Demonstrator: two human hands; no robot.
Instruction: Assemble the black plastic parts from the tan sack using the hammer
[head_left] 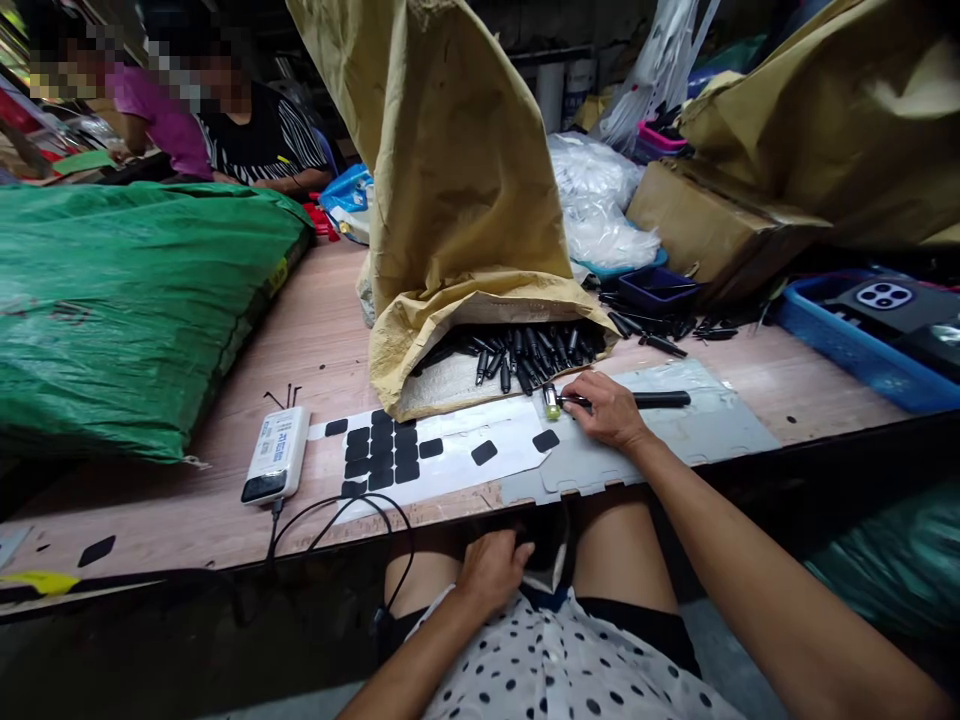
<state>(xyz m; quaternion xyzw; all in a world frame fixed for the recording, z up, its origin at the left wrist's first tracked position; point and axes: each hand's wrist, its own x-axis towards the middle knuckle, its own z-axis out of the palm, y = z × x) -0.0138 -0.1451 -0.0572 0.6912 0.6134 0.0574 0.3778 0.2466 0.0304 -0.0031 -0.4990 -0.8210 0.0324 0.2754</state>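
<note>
My right hand (609,410) rests over the grey board at the table's front, its fingers closed around the shaft of a small hammer (664,400) close to the head. That hammer lies flat, its silver and yellow-green head pointing left and its black handle to the right. Just behind it, the mouth of a tan woven sack (465,200) spills many small black tool-like parts (525,355). Down in my lap, below the table edge, my left hand (491,570) is closed with curled fingers; whatever may be in them is hidden.
White sheet (450,480) with black rounded stickers (381,450) lies left of the grey board (675,430). Further left are a white power bank (277,455) with cable and a green sack (127,310). A blue tray (870,350) stands right. Two people sit at the back left.
</note>
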